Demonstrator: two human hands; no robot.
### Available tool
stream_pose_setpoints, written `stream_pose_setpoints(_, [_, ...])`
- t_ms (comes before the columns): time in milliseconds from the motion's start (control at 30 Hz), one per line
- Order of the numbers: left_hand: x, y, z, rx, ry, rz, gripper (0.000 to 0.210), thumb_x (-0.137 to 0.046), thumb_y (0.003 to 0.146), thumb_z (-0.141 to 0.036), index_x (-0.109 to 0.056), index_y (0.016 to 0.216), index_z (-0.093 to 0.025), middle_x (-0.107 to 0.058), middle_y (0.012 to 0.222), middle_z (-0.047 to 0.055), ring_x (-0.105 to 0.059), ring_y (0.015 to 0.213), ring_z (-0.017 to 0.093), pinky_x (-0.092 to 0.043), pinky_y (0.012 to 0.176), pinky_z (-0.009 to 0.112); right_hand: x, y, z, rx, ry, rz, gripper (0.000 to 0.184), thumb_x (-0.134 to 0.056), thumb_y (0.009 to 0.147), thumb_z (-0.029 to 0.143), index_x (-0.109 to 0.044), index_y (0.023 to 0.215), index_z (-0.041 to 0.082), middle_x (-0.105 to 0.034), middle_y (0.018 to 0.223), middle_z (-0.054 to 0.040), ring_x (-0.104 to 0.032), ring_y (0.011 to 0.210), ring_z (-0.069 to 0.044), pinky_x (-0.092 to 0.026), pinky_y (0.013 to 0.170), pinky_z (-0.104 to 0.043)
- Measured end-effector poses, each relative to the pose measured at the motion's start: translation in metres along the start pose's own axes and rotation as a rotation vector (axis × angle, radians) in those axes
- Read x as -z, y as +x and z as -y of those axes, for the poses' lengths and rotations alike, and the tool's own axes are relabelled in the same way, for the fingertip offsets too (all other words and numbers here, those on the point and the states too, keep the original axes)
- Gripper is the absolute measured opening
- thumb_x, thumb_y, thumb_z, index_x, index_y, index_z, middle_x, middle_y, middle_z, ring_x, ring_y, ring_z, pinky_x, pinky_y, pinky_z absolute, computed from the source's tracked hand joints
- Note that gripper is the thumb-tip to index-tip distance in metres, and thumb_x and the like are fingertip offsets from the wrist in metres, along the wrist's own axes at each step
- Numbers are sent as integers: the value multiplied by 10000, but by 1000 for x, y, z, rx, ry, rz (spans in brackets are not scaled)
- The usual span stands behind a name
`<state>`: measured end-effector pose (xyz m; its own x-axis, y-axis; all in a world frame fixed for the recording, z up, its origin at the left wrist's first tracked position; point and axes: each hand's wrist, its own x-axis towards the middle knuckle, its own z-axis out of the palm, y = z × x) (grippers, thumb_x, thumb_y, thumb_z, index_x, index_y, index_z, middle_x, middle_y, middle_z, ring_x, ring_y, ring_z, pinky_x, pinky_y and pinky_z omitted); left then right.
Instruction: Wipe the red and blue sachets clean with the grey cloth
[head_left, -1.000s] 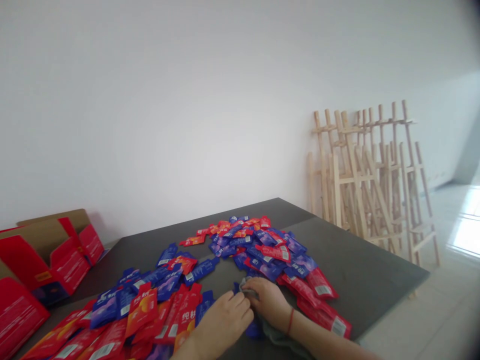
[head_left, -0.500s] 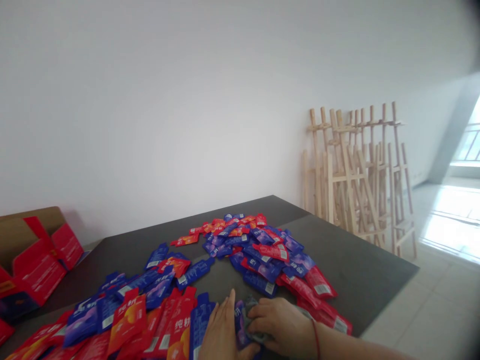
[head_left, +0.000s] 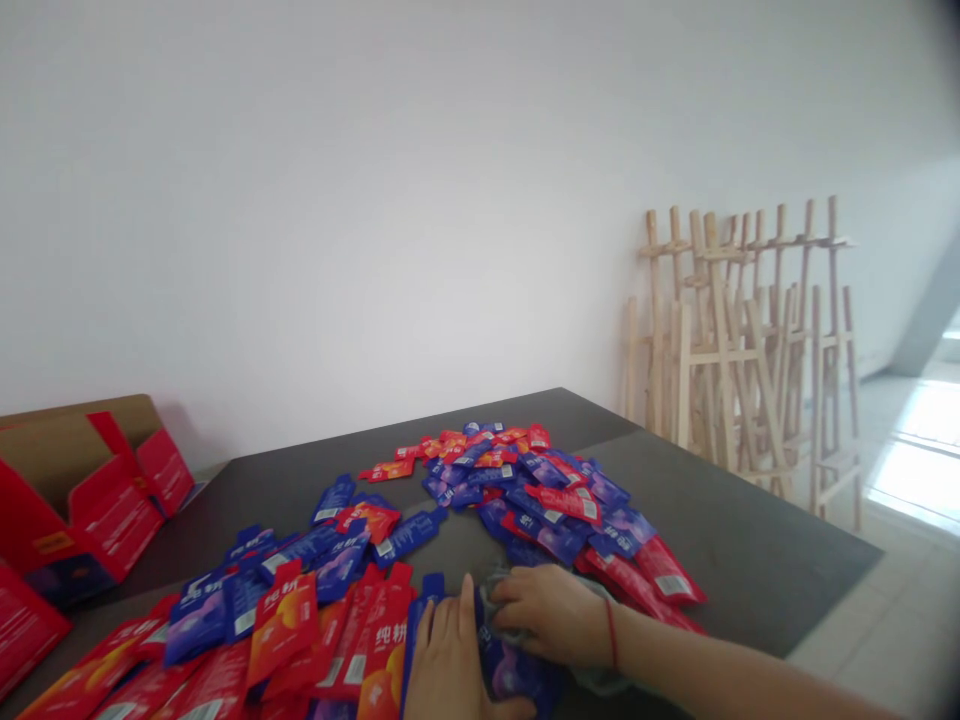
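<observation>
A blue pouch (head_left: 510, 672) with a purple picture lies at the near edge of the view, between my two hands. My left hand (head_left: 448, 655) rests flat along its left side, fingers stretched out and thumb across its lower part. Bunched in the fingers of my right hand (head_left: 555, 612) is a grey-green cloth (head_left: 496, 592), pressed on the upper part of this pouch. Part of the cloth hangs out below my right wrist. Just left of my left hand lies a red pouch (head_left: 386, 650) with an orange fruit picture.
Red and blue pouches (head_left: 202, 605) overlap at the left, and another heap (head_left: 540, 500) spreads over the dark table (head_left: 720, 540) farther back. Open red-and-blue boxes (head_left: 112, 520) stand far left. Wooden easels (head_left: 720, 350) lean by the white wall.
The view has turned a little left, so the scene sits farther right. My right hand has slid the cloth slightly away from me along the blue pouch; my left hand stays in place.
</observation>
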<state>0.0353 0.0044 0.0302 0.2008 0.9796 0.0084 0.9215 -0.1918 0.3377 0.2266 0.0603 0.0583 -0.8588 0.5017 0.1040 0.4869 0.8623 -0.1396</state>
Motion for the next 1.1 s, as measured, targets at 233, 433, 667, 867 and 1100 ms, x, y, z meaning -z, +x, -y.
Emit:
stream_pose_setpoints(233, [9, -2, -4, -36, -76, 64, 1268, -807, 533, -281, -151, 1585, -17, -498, 1517, 217, -453, 1415, 323, -179, 1255, 524, 2, -45, 21, 198, -25, -27, 185, -577, 998, 334, -728, 1082, 268, -736, 1150, -15, -637, 867, -194, -439, 663, -314])
stream_pose_setpoints(433, [11, -3, -6, -51, -130, 87, 1253, -729, 557, -288, -79, 1595, -25, -507, 1517, 194, -424, 1437, 298, -81, 1264, 502, 1, 7, 21, 140, -179, 39, 163, -707, 903, 323, -742, 1023, 220, -739, 1095, -39, -643, 967, -235, -439, 647, -328])
stream_pose_setpoints(667, [13, -6, -5, -7, -139, 59, 1258, -736, 560, -330, -89, 1599, -42, -521, 1510, 157, -430, 1424, 297, -111, 1255, 470, -6, 21, 13, 255, -179, 34, 105, -701, 881, 291, -747, 954, 230, -754, 1031, -22, -640, 924, -218, -437, 639, -332])
stream_pose_setpoints(867, [10, -1, -5, -6, -98, 87, 1305, -776, 534, -376, -102, 1598, -32, -471, 1541, 198, -386, 1451, 337, -172, 1245, 479, -15, -21, 12, 281, -34, -19, 163, -679, 899, 308, -728, 1040, 242, -746, 1125, 11, -639, 888, -195, -462, 706, -319])
stream_pose_setpoints(1100, [13, -2, -9, 37, 6, 105, 1261, -819, 547, -363, -184, 1590, -49, -317, 1632, 198, -318, 1498, 334, -160, 1251, 490, 1, 14, 0, -96, -39, 15, 229, -623, 899, 233, -744, 1094, 235, -742, 1109, -52, -671, 969, -239, -493, 776, -316])
